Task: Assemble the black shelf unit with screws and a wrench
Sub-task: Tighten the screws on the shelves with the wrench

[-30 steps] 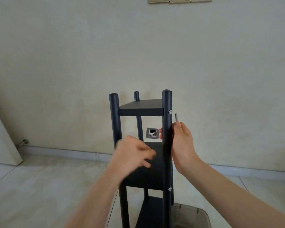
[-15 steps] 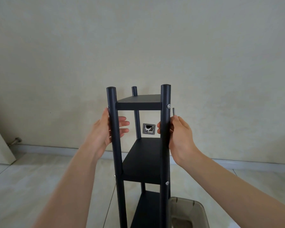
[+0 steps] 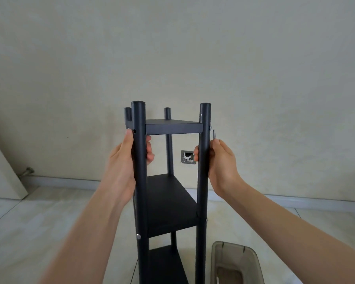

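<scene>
The black shelf unit (image 3: 168, 203) stands upright on the floor in front of me, with three shelves between round black posts. My left hand (image 3: 123, 167) grips the near left post just below the top shelf. My right hand (image 3: 219, 162) wraps around the near right post at the same height, and the thin metal wrench (image 3: 214, 134) sticks up out of that fist. Silver screw heads show on the near right post by the top shelf (image 3: 209, 127) and low on the near left post (image 3: 138, 236). An empty screw hole (image 3: 134, 131) sits beside my left thumb.
A translucent grey plastic bin (image 3: 236, 263) sits on the tiled floor at the lower right of the shelf. A beige wall with an open metal outlet box (image 3: 188, 157) is behind. A pale board (image 3: 2, 171) leans at the left.
My left hand rose from the middle shelf to the near left post and closed around it. The shelf unit has turned slightly, bringing a far left post into sight.
</scene>
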